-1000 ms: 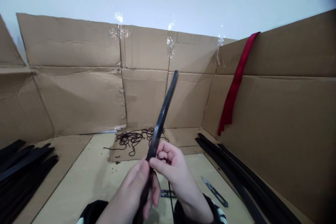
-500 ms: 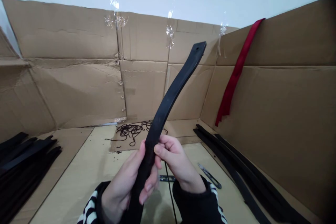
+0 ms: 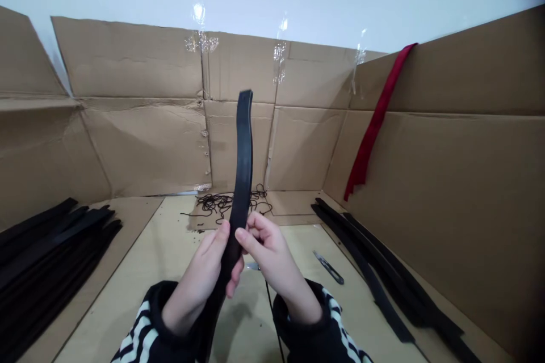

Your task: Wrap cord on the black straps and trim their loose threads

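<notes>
I hold a long black strap upright in front of me, its free end curving up toward the back cardboard wall. My left hand is wrapped round its lower part, thumb on the near face. My right hand pinches the strap's right edge just above, fingers closed on it. A thin black cord runs down between my wrists onto the table. Both sleeves are black with white stripes.
Cardboard walls enclose the wooden table. A pile of black straps lies left, more straps lie along the right wall. A red ribbon hangs over the right wall. Tangled black cord lies at the back; thread snips lie right.
The strap's top end has swung from leaning right to nearly upright and turned edge-on. Both hands keep their hold. The view shifted a little.
</notes>
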Action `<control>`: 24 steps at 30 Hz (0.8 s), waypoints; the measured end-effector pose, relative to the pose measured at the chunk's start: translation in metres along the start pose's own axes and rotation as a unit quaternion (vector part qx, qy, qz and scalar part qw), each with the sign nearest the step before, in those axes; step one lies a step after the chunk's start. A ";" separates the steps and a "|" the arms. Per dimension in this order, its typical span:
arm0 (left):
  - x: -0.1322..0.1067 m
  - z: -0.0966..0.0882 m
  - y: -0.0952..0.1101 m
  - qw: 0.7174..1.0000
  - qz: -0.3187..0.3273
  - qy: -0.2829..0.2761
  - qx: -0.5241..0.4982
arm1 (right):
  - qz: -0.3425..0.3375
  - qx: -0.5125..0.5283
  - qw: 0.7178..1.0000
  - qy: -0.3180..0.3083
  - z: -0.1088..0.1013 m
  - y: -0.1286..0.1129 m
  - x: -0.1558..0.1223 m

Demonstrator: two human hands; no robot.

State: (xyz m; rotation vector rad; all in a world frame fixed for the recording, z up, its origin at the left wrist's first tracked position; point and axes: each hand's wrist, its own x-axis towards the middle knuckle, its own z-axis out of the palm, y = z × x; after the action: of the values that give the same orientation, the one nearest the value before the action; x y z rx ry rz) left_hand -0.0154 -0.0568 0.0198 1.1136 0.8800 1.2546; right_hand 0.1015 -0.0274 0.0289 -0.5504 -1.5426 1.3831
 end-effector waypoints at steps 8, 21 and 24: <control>-0.047 -0.026 -0.008 0.979 -0.111 -0.138 -0.100 | 0.104 -0.133 0.982 -0.085 -0.048 0.007 -0.054; -0.096 -0.039 0.032 0.598 0.040 -0.279 0.750 | 0.134 -0.480 0.829 -0.254 -0.072 -0.102 -0.090; -0.093 -0.052 0.040 0.584 0.042 -0.168 0.793 | 0.114 -0.490 0.843 -0.193 -0.056 -0.121 -0.115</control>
State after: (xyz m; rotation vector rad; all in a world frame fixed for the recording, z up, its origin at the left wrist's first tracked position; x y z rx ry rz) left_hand -0.0882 -0.1423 0.0379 2.6579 1.6554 -0.1282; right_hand 0.2315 -0.1253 0.0960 -1.1392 -2.5811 0.7826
